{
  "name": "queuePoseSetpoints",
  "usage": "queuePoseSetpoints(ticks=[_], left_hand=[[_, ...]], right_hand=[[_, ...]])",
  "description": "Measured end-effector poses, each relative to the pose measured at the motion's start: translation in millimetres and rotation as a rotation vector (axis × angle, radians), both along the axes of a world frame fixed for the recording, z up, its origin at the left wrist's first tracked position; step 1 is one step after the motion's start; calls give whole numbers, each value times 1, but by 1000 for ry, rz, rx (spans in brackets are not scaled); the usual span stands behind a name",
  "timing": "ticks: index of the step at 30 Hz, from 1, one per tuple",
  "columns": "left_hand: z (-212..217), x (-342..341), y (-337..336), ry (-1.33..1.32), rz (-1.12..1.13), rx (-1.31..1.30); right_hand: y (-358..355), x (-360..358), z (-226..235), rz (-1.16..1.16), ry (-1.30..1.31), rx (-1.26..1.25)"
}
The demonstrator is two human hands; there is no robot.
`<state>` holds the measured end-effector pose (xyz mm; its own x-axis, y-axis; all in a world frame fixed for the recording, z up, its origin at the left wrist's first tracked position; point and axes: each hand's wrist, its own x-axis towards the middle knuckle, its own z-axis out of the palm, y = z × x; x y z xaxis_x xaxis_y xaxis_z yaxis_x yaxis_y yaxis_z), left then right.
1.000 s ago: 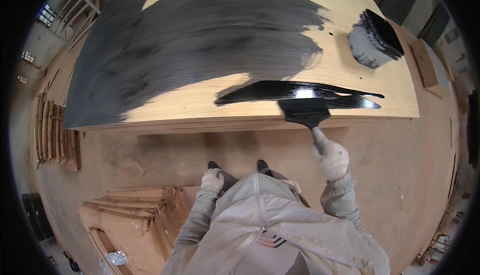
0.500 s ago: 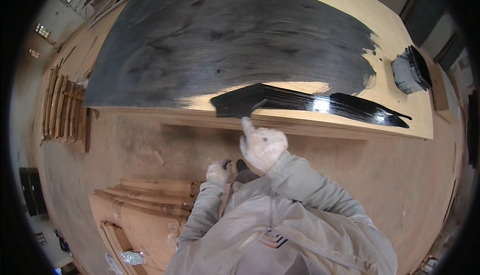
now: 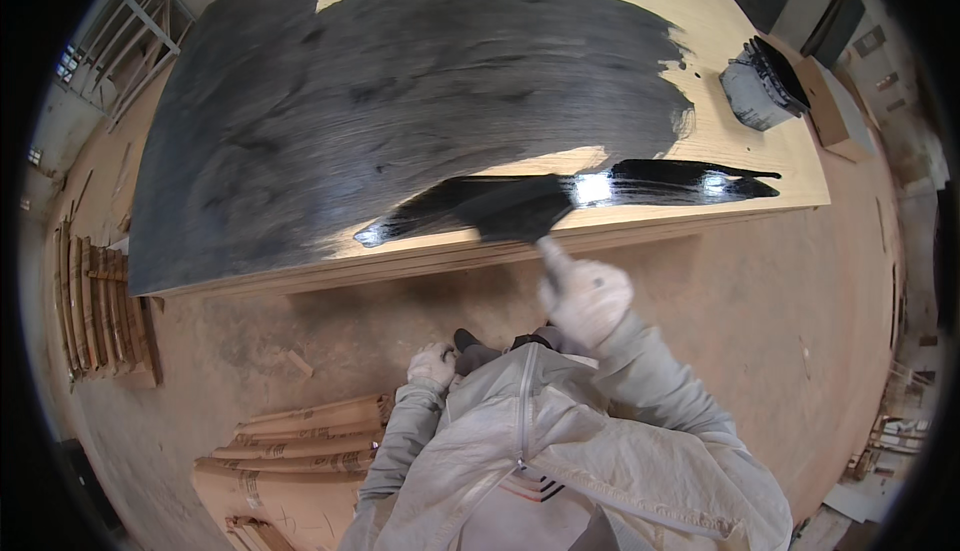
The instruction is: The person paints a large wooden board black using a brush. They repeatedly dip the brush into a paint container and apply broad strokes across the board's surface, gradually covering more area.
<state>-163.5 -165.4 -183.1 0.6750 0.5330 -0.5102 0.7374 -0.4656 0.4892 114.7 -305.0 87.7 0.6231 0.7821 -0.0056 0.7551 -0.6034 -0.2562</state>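
Observation:
My right hand [image 3: 587, 303], in a stained white glove and blurred by motion, grips the handle of a wide spreader [image 3: 515, 209] with a blackened blade. Its blade lies in a wet, glossy black band of coating [image 3: 660, 183] along the near edge of a large wooden panel [image 3: 790, 176]. Much of the panel bears a duller black layer, with bare pale wood at the far and right edges and in a sliver beside the wet band. My left hand [image 3: 433, 366], also gloved, hangs low beside my body with its fingers curled in; nothing shows in it.
A black-smeared, pale bucket [image 3: 757, 89] stands on the panel's right end, with a cardboard box [image 3: 833, 111] beyond it. Flattened cardboard [image 3: 290, 461] lies on the floor at lower left. Wrapped bundles [image 3: 95, 301] stand at the left, below a metal frame [image 3: 140, 26].
The spreader has moved rightward along the wet band, which now reaches farther left. My view has shifted, and the left hand stays low by my body.

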Motion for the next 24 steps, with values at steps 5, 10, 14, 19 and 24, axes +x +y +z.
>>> queuePoseSetpoints(ticks=[5,10,14,19,24], left_hand=[[-1,4,5,-21,8,3],[-6,2,11,-29,6,49],[6,6,5,-31,45,32],[5,9,-3,45,-41,-25],[-14,7,-6,-80,-1,-12]], right_hand=[[-32,100,-7,-273,-8,-12],[-44,86,-9,-232,-23,-20],[-33,23,-16,-67,-49,85],[11,-28,-6,46,-14,105],[-28,5,10,-25,82,64]])
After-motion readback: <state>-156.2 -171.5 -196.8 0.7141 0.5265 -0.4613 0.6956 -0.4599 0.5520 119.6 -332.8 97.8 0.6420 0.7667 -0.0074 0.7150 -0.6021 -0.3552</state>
